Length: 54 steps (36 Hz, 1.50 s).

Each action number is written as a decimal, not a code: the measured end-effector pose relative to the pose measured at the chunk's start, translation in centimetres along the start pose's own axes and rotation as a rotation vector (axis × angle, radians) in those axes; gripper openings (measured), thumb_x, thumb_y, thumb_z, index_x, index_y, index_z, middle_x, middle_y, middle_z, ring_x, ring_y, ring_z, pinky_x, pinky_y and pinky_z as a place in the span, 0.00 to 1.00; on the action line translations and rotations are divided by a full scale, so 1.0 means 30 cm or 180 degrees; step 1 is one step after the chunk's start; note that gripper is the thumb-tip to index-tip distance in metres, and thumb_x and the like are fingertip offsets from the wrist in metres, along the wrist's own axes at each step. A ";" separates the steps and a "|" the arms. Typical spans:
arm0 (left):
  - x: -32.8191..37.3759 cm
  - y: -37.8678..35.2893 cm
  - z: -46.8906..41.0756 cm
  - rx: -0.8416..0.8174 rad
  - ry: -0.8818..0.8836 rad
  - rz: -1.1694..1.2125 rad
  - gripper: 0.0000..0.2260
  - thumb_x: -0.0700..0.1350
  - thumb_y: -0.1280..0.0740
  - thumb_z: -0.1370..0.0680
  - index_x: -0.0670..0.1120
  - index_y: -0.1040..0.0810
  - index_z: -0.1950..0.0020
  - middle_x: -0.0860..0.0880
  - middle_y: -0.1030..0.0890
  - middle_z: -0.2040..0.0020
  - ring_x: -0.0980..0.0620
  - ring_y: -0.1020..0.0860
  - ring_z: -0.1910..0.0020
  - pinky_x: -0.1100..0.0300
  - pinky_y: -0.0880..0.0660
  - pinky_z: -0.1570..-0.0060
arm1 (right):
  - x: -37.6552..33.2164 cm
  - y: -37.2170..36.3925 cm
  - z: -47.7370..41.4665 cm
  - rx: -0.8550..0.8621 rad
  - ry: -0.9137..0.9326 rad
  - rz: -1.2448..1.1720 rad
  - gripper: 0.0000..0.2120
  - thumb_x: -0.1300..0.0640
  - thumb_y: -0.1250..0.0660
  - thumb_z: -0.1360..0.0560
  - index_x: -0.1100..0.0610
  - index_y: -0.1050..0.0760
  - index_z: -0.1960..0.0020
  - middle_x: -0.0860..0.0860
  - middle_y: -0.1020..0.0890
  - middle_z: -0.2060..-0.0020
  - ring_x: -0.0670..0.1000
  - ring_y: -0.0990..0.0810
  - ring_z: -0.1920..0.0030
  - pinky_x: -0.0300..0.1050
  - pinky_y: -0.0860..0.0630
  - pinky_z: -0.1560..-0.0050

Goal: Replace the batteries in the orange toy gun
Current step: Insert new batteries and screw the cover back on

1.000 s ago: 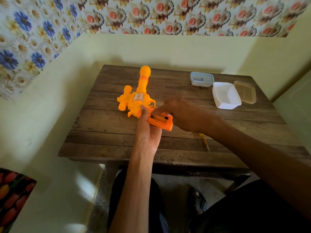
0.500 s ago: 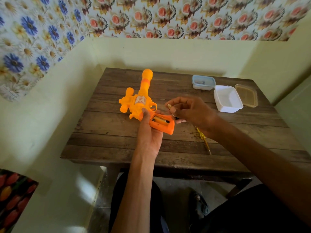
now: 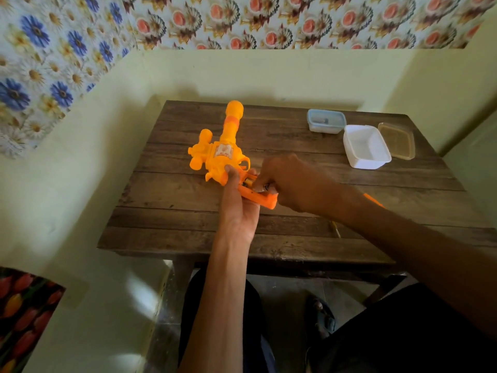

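Note:
The orange toy gun [image 3: 220, 154] lies on the wooden table [image 3: 295, 232], barrel pointing away from me. My left hand [image 3: 238, 208] grips its darker orange handle [image 3: 265, 200] from below, thumb on the body. The handle's battery compartment faces up and is open. My right hand [image 3: 290, 181] is over that compartment, fingers curled and pinching a battery [image 3: 265, 187] at the opening. Another battery [image 3: 248, 181] shows inside the compartment.
At the back right of the table stand a small clear tub [image 3: 326, 121], an open white tub [image 3: 366, 148] and its translucent lid [image 3: 397, 141]. A yellow-handled tool [image 3: 335, 229] and an orange piece [image 3: 373, 201] peek out beside my right forearm. Walls close the left and back sides.
My right hand, which was lifted beside the handle holding a battery half a second ago, has come down onto the open compartment. My left hand has kept its hold on the handle.

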<state>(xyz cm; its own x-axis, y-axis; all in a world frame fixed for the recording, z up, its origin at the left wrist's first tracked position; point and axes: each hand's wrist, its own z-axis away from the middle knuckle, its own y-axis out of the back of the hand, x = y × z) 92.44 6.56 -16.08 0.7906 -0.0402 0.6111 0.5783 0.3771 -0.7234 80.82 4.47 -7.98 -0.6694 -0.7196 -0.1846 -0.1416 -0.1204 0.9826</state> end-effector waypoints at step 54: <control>-0.096 -0.037 0.039 0.0002 -0.0056 -0.0099 0.15 0.51 0.42 0.17 0.43 0.31 0.34 0.46 0.22 0.56 0.51 0.21 0.55 0.53 0.23 0.50 | 0.189 -0.028 0.369 0.1504 -0.2125 -0.1164 0.11 0.48 0.25 0.34 0.51 0.18 0.55 0.45 0.16 0.63 0.42 0.18 0.62 0.40 0.20 0.59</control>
<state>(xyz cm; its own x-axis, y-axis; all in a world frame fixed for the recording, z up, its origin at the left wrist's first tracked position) 89.28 7.33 -16.65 0.7686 -0.0356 0.6387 0.6024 0.3764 -0.7039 69.08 8.05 -10.08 -0.7874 -0.1260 -0.6034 -0.6162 0.1361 0.7757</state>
